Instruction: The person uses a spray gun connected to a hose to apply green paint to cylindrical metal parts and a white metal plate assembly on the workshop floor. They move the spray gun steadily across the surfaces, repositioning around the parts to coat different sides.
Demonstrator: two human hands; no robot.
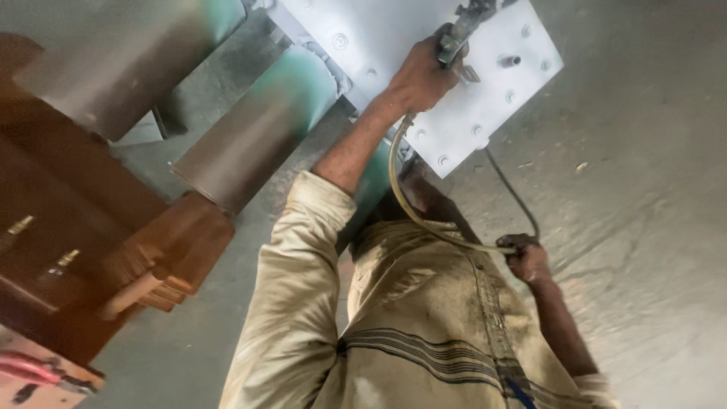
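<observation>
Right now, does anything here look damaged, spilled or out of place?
Nothing is clearly damaged or spilled. The left hand holds a spray tool against the white bolted plate; the right hand grips its hose. Scattered bits of debris lie on the concrete floor.

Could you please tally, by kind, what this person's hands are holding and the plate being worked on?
Spray gun, in left hand: 1
Hoses, gripped by right hand: 2
White bolted plate: 1
Total: 4

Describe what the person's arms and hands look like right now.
Both hands are bare, no gloves. The left arm wears a loose, dirt-stained beige sleeve pushed up above the wrist, baring the forearm to the left hand. The right hand has a bare forearm with pale cloth near the elbow.
</observation>
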